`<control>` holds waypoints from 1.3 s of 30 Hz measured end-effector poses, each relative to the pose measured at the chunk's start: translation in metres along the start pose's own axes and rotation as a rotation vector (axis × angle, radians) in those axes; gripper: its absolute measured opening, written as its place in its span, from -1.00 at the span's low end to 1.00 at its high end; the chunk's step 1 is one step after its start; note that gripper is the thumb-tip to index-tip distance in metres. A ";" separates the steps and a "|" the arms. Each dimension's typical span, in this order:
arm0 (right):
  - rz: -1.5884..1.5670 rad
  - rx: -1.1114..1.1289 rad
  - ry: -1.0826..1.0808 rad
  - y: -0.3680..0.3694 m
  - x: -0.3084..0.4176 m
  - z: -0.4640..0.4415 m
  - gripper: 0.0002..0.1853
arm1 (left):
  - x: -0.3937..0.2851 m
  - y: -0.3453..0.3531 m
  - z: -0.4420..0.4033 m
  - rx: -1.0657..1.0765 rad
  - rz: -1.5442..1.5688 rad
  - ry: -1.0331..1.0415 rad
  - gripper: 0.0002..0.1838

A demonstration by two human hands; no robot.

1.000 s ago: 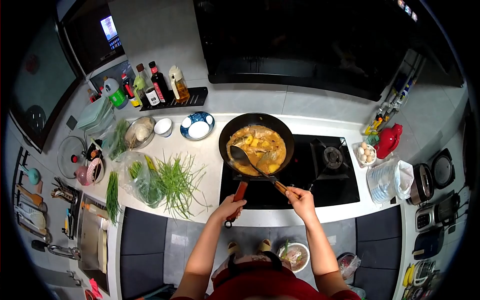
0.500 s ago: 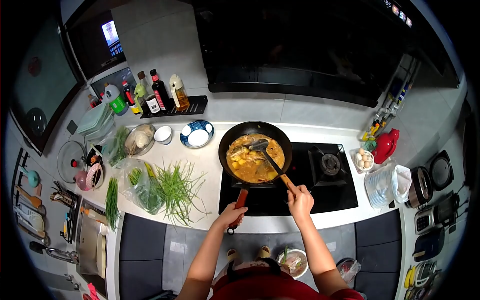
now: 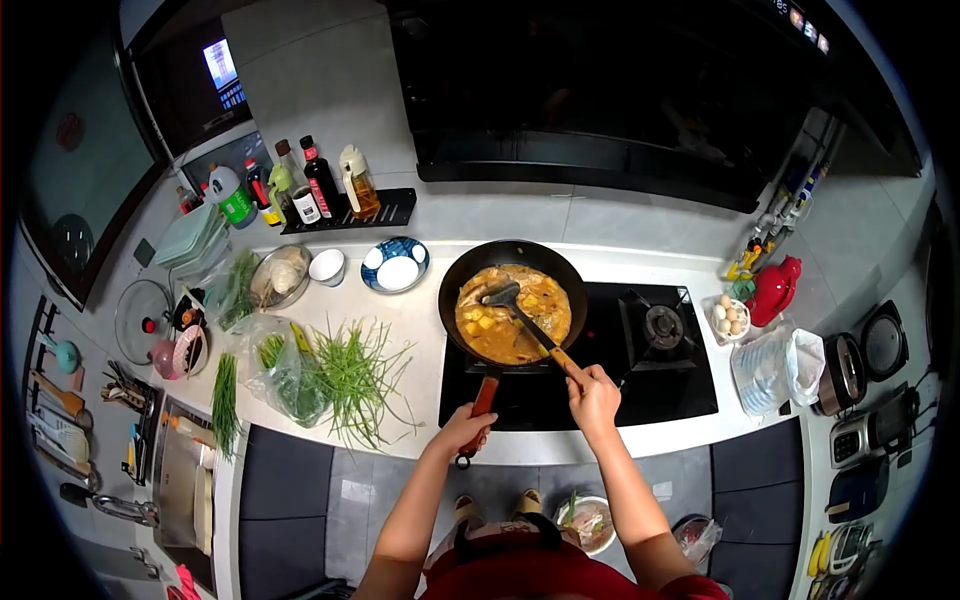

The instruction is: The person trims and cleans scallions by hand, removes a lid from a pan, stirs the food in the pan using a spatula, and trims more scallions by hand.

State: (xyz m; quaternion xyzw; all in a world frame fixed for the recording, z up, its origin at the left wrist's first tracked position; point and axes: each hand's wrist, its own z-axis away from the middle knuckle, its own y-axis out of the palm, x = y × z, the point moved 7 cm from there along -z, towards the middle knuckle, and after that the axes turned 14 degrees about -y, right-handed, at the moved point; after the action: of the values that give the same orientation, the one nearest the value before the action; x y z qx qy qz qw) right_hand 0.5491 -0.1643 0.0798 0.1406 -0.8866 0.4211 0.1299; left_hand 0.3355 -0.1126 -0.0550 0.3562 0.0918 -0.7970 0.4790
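Note:
A black wok (image 3: pixel 570 262) sits over the left part of the black stove, holding an orange-brown stew (image 3: pixel 545 300) with yellow chunks. My left hand (image 3: pixel 465 428) is wrapped round the wok's reddish-brown handle (image 3: pixel 485 396). In my right hand (image 3: pixel 596 400) is the wooden handle of a black spatula (image 3: pixel 525 318), which slants up and left into the wok. The spatula's blade rests in the upper middle of the stew, partly covered by sauce.
Left of the stove lie loose green stalks (image 3: pixel 360 375), a plastic bag of greens (image 3: pixel 290 375), a blue-patterned plate (image 3: pixel 396 265) and a white bowl (image 3: pixel 327 267). Right of it are a second burner (image 3: pixel 662 325), eggs in a basket (image 3: pixel 729 318) and a red kettle (image 3: pixel 774 291).
The spatula blade has swept from the lower left of the stew to its upper middle, turning the food. My left hand has kept its hold on the handle. The whole view has shifted slightly.

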 end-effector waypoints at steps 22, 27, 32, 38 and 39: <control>-0.041 0.021 0.061 0.037 -0.017 -0.010 -0.72 | 0.000 0.001 -0.003 -0.001 0.024 -0.006 -0.80; -0.084 0.116 0.016 0.053 -0.010 -0.012 -0.69 | 0.003 0.006 -0.004 -0.019 0.021 0.002 -0.80; -0.031 0.164 0.031 0.035 -0.026 -0.003 -0.70 | 0.003 0.015 -0.004 -0.020 0.045 0.004 -0.77; -0.027 0.055 0.071 0.036 -0.032 -0.009 -0.66 | 0.008 0.036 -0.011 -0.050 0.076 0.044 -0.79; -0.003 0.053 0.092 0.040 -0.034 -0.009 -0.65 | 0.009 0.039 -0.012 -0.047 0.080 0.053 -0.79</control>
State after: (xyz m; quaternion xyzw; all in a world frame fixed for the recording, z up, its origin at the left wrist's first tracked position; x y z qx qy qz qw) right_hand 0.5675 -0.1285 0.0454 0.1261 -0.8680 0.4501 0.1674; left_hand 0.3708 -0.1331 -0.0617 0.3693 0.1089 -0.7651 0.5161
